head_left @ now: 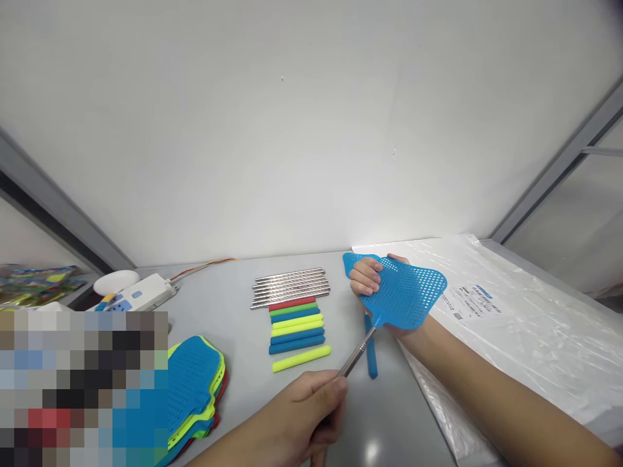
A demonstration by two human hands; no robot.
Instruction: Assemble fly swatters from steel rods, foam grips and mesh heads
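Note:
A blue perforated fly swatter head (409,292) is gripped by my right hand (367,277), whose fingers curl over its left edge while the palm is behind it. The socket at its lower end meets a silver metal rod (357,353); how far the rod sits inside cannot be seen. Around that rod my left hand (318,408) is closed, below the head. Under the rod, a blue handle grip (372,353) lies on the table, partly hidden.
Silver rods (292,285) lie side by side at the table's middle, with coloured handle grips (298,334) before them. Stacked swatter heads (195,376) are at left, beside a pixelated patch. A power strip (141,295) stands behind. White plastic wrapping (525,344) covers the right side.

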